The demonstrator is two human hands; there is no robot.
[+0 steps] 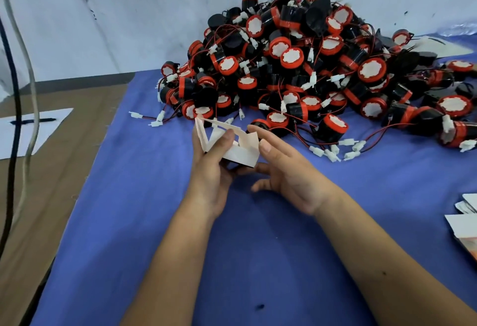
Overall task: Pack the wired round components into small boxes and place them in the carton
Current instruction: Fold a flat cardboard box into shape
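A small white cardboard box (238, 151) with its flaps standing open is held above the blue cloth (154, 222). My left hand (211, 170) grips it from the left and below, thumb on its near side. My right hand (286, 170) touches the box's right side with straight fingers, thumb under its corner. Behind the box lies a big heap of black-and-red round components (309, 67) with red-black wires and white plugs. I cannot tell whether a component sits inside the box.
Flat white box blanks (464, 219) lie at the right edge. On the left, brown cardboard (51, 170) carries a white sheet with a pen (31, 129), and two cables (18, 93) hang down. A white wall covering stands behind the heap.
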